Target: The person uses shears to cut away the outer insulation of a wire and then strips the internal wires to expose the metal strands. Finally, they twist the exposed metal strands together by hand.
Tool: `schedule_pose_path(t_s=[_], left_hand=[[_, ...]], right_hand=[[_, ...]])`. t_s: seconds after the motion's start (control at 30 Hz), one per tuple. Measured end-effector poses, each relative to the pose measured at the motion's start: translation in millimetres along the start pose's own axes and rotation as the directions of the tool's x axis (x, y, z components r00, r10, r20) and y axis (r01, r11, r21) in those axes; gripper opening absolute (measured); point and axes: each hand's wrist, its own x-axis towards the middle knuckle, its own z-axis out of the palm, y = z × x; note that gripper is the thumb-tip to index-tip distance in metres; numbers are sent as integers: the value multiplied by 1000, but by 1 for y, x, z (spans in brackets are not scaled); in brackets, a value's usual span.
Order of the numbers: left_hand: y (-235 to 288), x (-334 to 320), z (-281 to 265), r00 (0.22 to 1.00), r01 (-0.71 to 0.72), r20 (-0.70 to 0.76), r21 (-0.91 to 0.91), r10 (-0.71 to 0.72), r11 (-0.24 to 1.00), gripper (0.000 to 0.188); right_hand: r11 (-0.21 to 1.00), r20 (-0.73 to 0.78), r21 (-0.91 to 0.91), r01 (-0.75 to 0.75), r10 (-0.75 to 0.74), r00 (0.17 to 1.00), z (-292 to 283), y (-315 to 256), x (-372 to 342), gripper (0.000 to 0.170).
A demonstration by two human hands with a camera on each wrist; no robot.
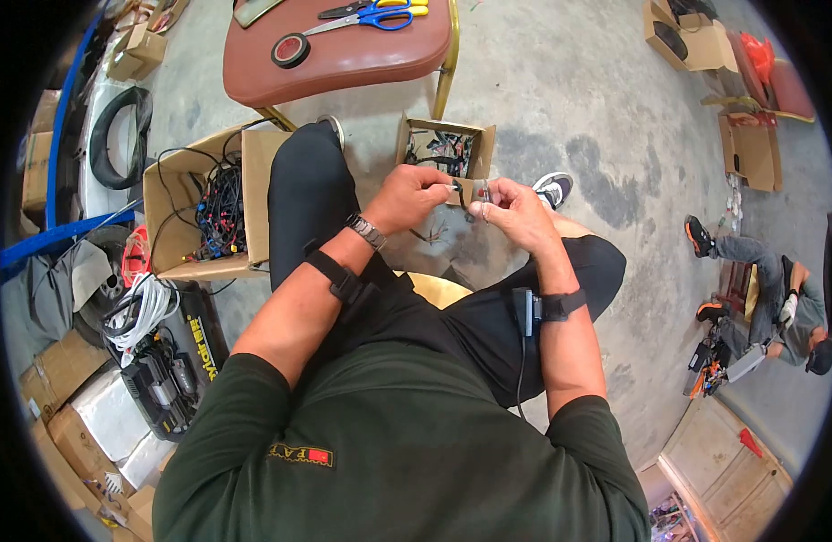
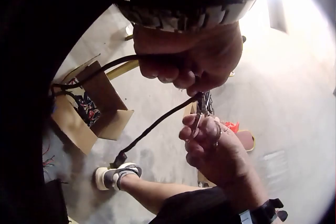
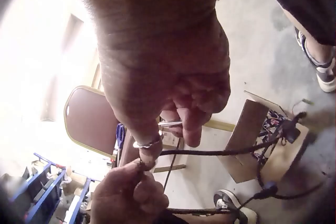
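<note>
Both hands meet above a small open carton (image 1: 479, 149) of wire scraps. My left hand (image 1: 407, 197), a metal watch above it, grips a black cable (image 2: 157, 121) with curled fingers. One stretch of this cable leaves the hand toward the left; another slants down to a dark plug-like end (image 2: 121, 158). Close beside it, my right hand (image 1: 520, 217) pinches a thin, shiny metal tool (image 3: 170, 124) between thumb and fingers, its tip right at the cable by the left fingertips. The tool's exact kind is hidden by the fingers. A ring (image 3: 147, 142) shows on the right hand.
A larger carton (image 1: 186, 208) of tangled cables stands left of the knee. Ahead, a brown chair seat (image 1: 344, 68) carries blue-handled scissors (image 1: 384, 16) and a roll of black tape (image 1: 290, 50). Another person (image 1: 777, 298) sits far right. White cable coils (image 1: 140, 312) lie at left.
</note>
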Motion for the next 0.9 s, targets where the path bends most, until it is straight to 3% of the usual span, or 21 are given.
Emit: schedule_pose_path(t_s=[0.13, 0.23, 0.33, 0.43, 0.53, 0.73, 0.83, 0.9], left_hand=[[-1, 3, -1, 997, 81, 12, -189, -80, 979, 23], [10, 0, -5, 987, 160, 71, -282, -146, 946, 21], [15, -2, -10, 963, 270, 122, -372, -242, 888, 19], [12, -2, -11, 966, 259, 120, -444, -229, 858, 17], [7, 0, -12, 973, 233, 103, -461, -209, 856, 18], [-2, 1, -5, 991, 110, -12, -479, -131, 871, 21], [-6, 2, -4, 995, 82, -14, -474, -101, 876, 22], [-9, 3, 0, 993, 24, -93, -451, -74, 892, 23]], right_hand=[[994, -132, -13, 112, -113, 985, 7, -1, 3, 44], [993, -99, 92, 78, -69, 993, 6, -11, 5, 51], [936, 62, 350, -23, 1, 998, 13, -7, 8, 47], [983, 84, 182, -5, -11, 996, 7, -13, 6, 43], [982, 130, 189, -10, -15, 991, 5, -12, 7, 38], [854, 170, 521, -18, -83, 982, 11, -5, 3, 33], [822, 154, 569, 22, -133, 979, 15, -3, 3, 34], [867, 165, 499, -10, -84, 983, 13, -8, 2, 32]])
